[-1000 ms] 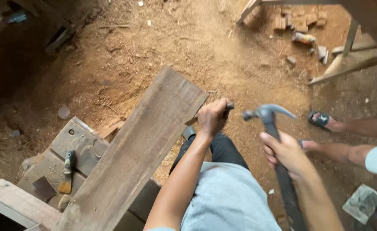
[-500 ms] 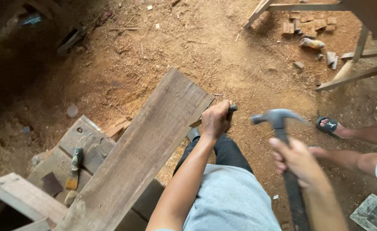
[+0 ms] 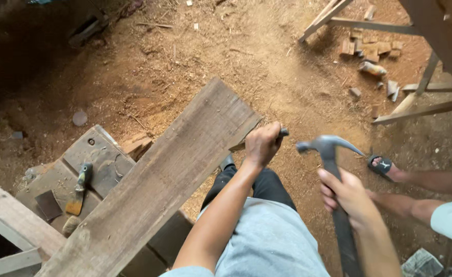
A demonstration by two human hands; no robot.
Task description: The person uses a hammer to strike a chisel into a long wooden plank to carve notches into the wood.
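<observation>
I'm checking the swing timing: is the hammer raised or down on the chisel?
Raised. The hammer in the right hand hangs apart from the tool gripped by the left hand.

A claw hammer [image 3: 333, 169] with a dark metal head and black handle stands raised at centre right of the frame, head up and claw pointing right. A dark chisel [image 3: 282, 133] lies just left of it, its tip against the end of a long weathered plank [image 3: 159, 184] running diagonally from lower left to centre.
</observation>
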